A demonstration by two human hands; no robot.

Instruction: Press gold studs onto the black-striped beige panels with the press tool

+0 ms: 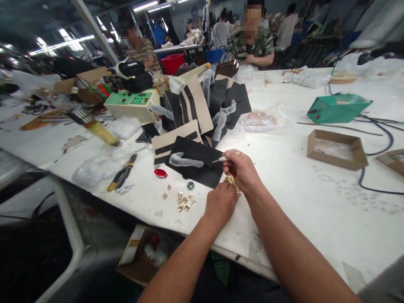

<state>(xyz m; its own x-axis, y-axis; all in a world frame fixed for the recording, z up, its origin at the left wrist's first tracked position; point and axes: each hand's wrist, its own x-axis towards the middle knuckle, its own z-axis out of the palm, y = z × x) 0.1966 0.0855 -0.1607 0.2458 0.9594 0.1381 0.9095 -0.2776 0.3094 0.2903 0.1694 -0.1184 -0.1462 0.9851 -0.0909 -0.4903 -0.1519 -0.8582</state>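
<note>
My right hand [242, 167] pinches a slim tool with a pale handle [223, 159]. Its thin dark tip points left, over a black flat panel [202, 159] with a strip of whitish film on it. Just below, my left hand [221, 201] is closed around a gold metal fitting [229, 179] by the panel's near right corner; the fingers partly hide it. Several small gold fittings [184, 200] lie loose to the left, with a small teal-rimmed round container [190, 185] and a red oval object [160, 173] close by.
Black and beige panels [195, 103] are heaped behind my hands. Yellow-black pliers [122, 172], a glass bottle [97, 128] and a control box [132, 105] stand or lie left. Rightward are a cardboard tray [336, 165], a green device [339, 108] and cables. People sit across the table.
</note>
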